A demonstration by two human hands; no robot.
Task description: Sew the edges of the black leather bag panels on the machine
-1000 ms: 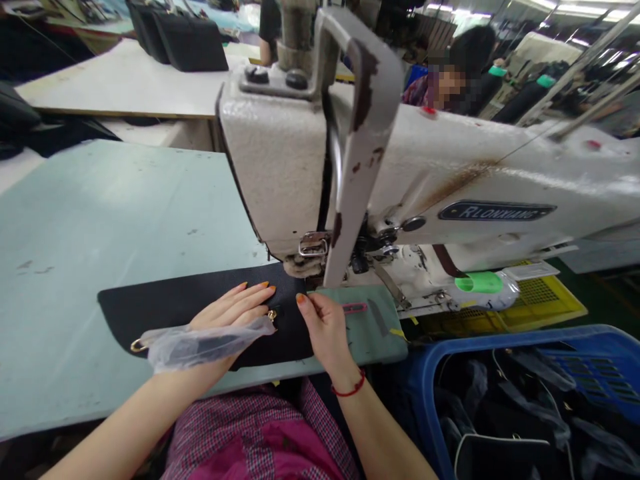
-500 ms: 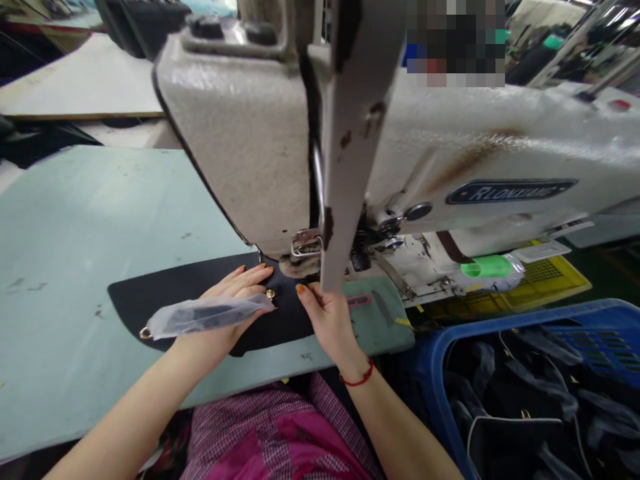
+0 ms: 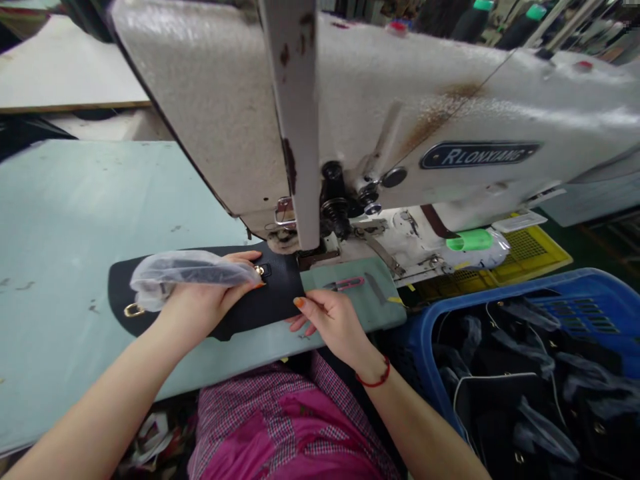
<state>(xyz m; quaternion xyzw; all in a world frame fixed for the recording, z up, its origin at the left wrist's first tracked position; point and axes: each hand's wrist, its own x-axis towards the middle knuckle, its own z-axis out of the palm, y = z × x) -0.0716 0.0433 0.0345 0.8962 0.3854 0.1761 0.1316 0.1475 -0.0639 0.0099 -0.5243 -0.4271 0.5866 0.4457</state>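
Observation:
A black leather-like panel (image 3: 275, 300) lies on the pale green table, its far edge close to the sewing machine's (image 3: 285, 240) needle area. Gold hardware (image 3: 259, 271) is fixed to it. A strip wrapped in cloudy plastic (image 3: 185, 270) runs from there to a gold clasp (image 3: 134, 309). My left hand (image 3: 210, 300) rests on the panel with its fingers extended, partly hidden by the plastic. My right hand (image 3: 330, 323) grips the panel's near right corner, thumb above and fingers lower down.
Pink thread snips (image 3: 346, 284) lie on the green surface right of the panel. A blue basket (image 3: 425, 340) with black pieces and plastic-wrapped strips stands at the right. Behind it is a yellow crate (image 3: 545, 250). A white board (image 3: 65, 73) is at the far left.
The view has shifted, showing the machine further left. The panel's right edge is now out from the presser area, and the plastic-wrapped strip bulges higher. My right hand has moved to the panel's corner.

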